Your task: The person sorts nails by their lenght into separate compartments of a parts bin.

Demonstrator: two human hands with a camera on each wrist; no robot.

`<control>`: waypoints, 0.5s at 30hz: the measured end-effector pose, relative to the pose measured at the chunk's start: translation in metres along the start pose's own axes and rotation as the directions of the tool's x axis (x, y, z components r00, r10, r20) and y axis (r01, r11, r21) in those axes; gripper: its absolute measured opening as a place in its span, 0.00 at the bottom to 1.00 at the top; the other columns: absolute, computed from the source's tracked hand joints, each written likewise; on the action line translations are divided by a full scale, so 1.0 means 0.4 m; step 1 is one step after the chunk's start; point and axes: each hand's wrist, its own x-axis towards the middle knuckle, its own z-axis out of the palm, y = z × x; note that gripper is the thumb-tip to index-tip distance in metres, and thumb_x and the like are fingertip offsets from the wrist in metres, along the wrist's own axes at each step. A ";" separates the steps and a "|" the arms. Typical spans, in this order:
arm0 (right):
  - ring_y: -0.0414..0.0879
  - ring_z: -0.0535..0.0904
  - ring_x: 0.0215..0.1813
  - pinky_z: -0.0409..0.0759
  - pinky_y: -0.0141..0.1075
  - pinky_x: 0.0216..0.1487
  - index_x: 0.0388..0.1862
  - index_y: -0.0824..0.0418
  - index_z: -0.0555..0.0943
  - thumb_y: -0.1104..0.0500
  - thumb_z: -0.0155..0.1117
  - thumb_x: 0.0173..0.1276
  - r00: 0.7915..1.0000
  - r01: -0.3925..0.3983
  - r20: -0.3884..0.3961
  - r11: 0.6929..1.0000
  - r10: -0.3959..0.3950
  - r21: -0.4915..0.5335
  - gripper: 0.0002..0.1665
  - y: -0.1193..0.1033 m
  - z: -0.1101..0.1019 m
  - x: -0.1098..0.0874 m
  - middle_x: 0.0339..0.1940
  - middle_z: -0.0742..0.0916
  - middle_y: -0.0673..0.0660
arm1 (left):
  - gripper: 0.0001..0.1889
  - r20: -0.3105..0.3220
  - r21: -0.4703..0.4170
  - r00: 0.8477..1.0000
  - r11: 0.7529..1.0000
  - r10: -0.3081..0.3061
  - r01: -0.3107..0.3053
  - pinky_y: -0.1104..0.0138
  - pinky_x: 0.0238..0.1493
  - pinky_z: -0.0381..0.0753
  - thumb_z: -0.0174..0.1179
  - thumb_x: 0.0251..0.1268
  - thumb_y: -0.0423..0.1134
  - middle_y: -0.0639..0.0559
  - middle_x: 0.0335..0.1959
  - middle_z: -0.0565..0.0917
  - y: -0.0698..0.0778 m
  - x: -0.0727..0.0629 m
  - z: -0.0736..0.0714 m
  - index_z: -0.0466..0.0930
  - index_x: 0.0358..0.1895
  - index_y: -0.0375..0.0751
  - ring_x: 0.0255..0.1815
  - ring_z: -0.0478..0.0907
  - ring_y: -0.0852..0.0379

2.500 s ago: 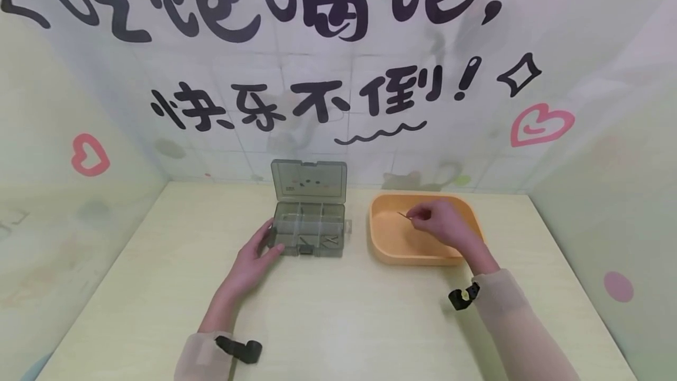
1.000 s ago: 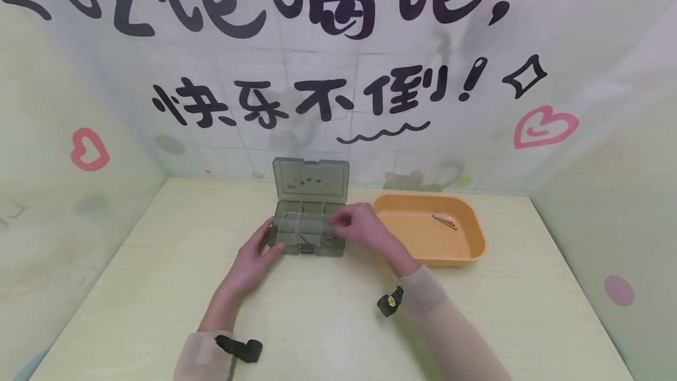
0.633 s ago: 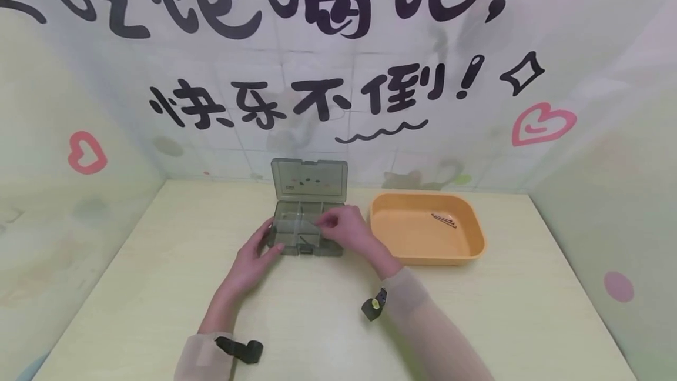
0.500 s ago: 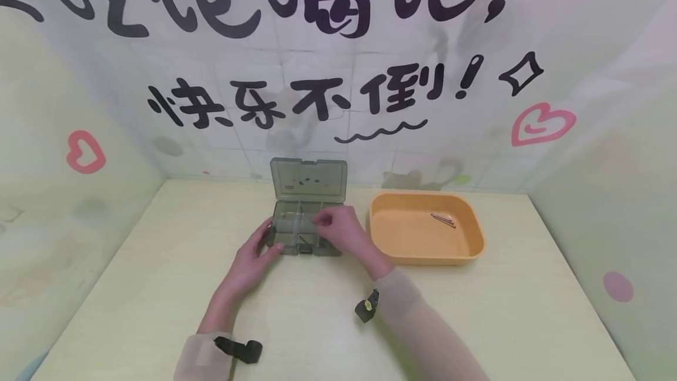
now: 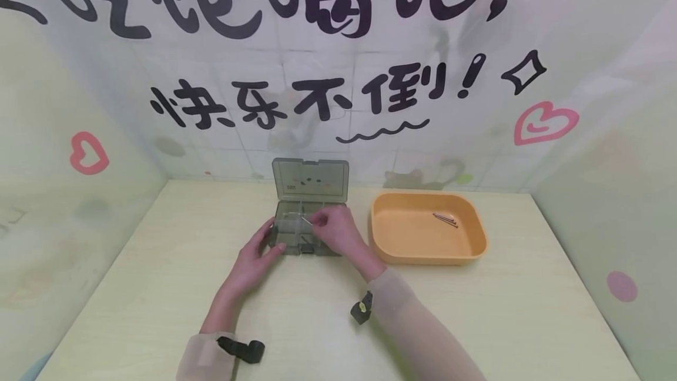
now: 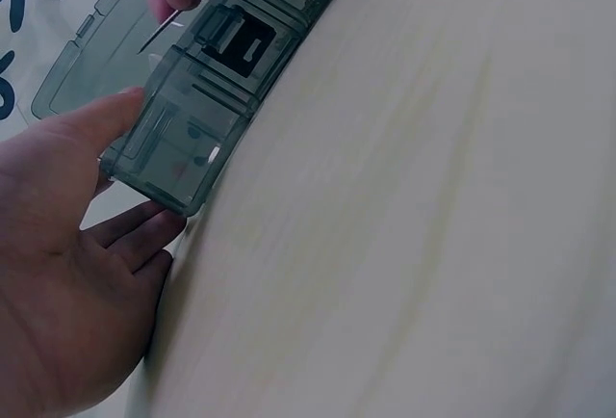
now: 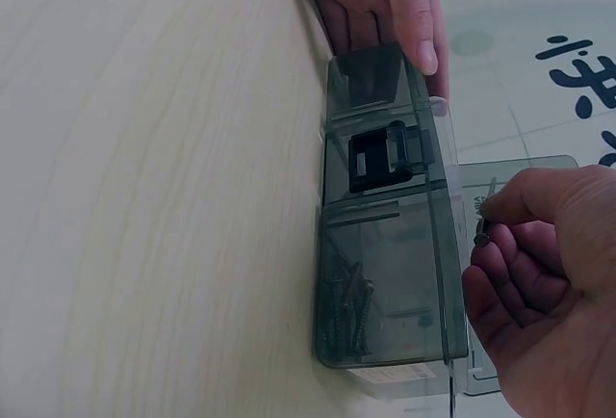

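A translucent grey compartment box (image 5: 286,240) stands on the table with its lid (image 5: 311,180) raised at the back. My left hand (image 5: 252,257) grips the box's left end, thumb at the front and fingers round the side. Over the middle compartments, my right hand (image 5: 337,231) pinches a thin nail (image 5: 306,220) between thumb and fingertips. The nail's point faces left in the left wrist view, and its head (image 7: 482,239) shows in the right wrist view. Several threaded screws (image 7: 358,307) lie in the front right compartment, which my right hand covers in the head view.
To the right of the box sits an orange tray (image 5: 407,256) with a few slim copper-coloured nails (image 5: 446,220) in it. A printed back wall (image 5: 296,151) rises close behind the box, with side walls at left and right.
My right hand has come from the orange tray, leftward to above the box, carrying the nail. In the last half second it has shifted slightly further left. My left hand stays on the box.
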 end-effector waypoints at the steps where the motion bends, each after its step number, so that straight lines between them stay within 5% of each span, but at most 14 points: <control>1: 0.46 0.85 0.38 0.85 0.31 0.39 0.44 0.69 0.88 0.70 0.67 0.64 1.000 0.002 0.001 1.000 -0.002 0.000 0.10 0.000 0.000 -0.001 0.37 0.90 0.58 | 0.40 0.000 -0.001 1.000 1.000 0.000 0.000 0.46 0.78 0.56 0.60 0.77 0.51 0.31 0.79 0.59 -0.001 0.000 0.001 0.51 0.83 0.46 0.79 0.56 0.34; 15: 0.47 0.86 0.40 0.86 0.32 0.42 0.44 0.68 0.89 0.69 0.68 0.66 0.999 0.034 -0.029 0.999 -0.033 0.018 0.09 0.018 -0.022 -0.003 0.38 0.91 0.58 | 0.40 0.007 0.012 1.000 1.000 0.002 -0.002 0.46 0.78 0.57 0.60 0.77 0.51 0.31 0.79 0.59 0.002 0.001 -0.001 0.50 0.84 0.46 0.79 0.56 0.33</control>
